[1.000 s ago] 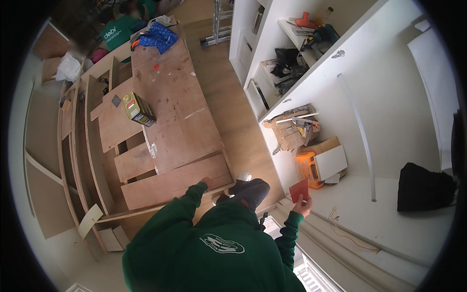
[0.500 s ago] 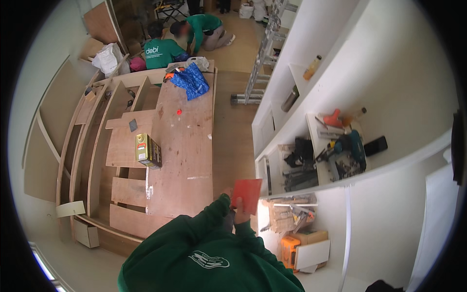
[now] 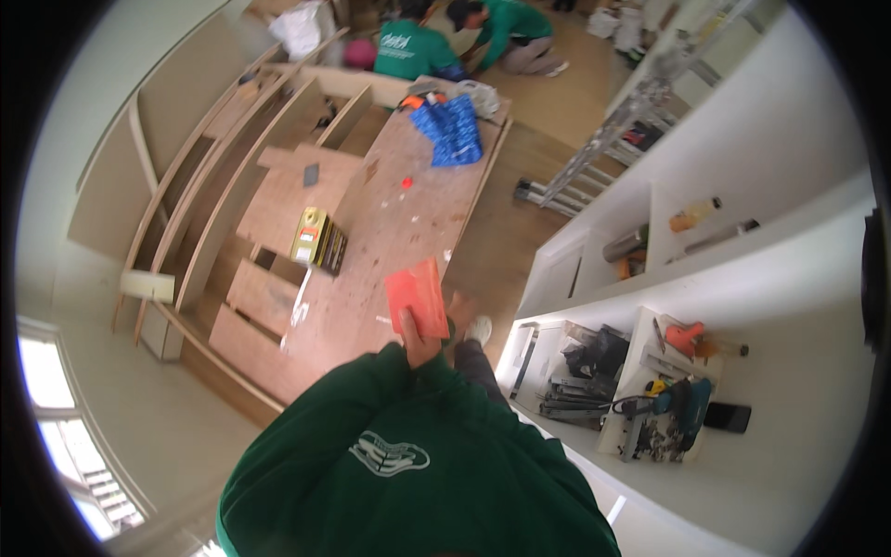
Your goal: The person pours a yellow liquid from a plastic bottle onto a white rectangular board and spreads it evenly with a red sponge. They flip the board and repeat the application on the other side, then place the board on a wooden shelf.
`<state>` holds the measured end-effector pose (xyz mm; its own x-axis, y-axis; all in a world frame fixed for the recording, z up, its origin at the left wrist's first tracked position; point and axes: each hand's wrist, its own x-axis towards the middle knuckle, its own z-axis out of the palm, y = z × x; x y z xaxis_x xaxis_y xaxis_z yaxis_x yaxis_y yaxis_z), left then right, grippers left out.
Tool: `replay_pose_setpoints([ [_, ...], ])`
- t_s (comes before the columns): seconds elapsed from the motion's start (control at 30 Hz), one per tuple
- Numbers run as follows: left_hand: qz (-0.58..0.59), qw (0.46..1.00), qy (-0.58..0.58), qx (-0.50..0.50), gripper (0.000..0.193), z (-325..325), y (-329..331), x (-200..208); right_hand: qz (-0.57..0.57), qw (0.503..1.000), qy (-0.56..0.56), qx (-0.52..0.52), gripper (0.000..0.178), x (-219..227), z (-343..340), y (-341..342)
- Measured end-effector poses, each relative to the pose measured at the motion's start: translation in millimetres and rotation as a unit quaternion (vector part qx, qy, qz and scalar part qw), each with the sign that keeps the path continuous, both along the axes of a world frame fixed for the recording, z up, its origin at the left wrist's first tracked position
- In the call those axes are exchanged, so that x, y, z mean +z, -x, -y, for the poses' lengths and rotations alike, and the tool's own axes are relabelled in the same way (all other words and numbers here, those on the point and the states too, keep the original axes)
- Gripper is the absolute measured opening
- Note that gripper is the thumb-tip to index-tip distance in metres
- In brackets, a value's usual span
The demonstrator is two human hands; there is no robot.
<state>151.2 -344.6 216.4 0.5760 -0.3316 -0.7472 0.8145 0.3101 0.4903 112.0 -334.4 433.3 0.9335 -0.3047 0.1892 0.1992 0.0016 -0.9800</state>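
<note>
My right hand grips a flat red rectangular sheet by its lower edge, thumb on top. It could be sandpaper, but its surface is too blurred to be sure. My left hand shows just past the sheet's right edge, its wrist crossing beneath; its fingers are smeared and partly hidden. Beyond the sheet, a yellow-and-black rectangular can stands on the wooden panel. A small red cap and a dark grey square piece lie farther off.
A slatted wooden frame adjoins the panel at left. A blue bag lies at its far end, near two co-workers in green. A ladder stands far right. White shelves hold a teal power tool and a phone.
The view has swung right and turned. The red sheet now lies over the panel, still in my right hand. My left hand has passed from the sheet's left side to its right.
</note>
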Motion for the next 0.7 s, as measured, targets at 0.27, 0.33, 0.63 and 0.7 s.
replay_pose_setpoints([
  [0.27,0.074,0.989,-0.126,0.028,0.034,-8.6,-73.3,-24.4,-0.171,0.954,-0.067,0.237,0.024,1.6,41.5,-92.9],
  [0.33,0.101,0.976,-0.190,0.016,0.035,-14.4,-88.4,-37.9,0.026,0.977,0.038,0.210,0.023,-5.5,40.7,-119.2],
  [0.63,0.009,0.841,-0.541,0.008,0.038,-137.9,52.3,-109.3,0.155,0.833,0.388,0.363,0.017,-72.2,-36.2,-249.7],
  [0.7,-0.046,0.788,-0.600,0.128,0.022,-154.7,119.1,-114.2,0.218,0.809,0.408,0.363,0.022,-88.8,-76.8,-284.4],
])
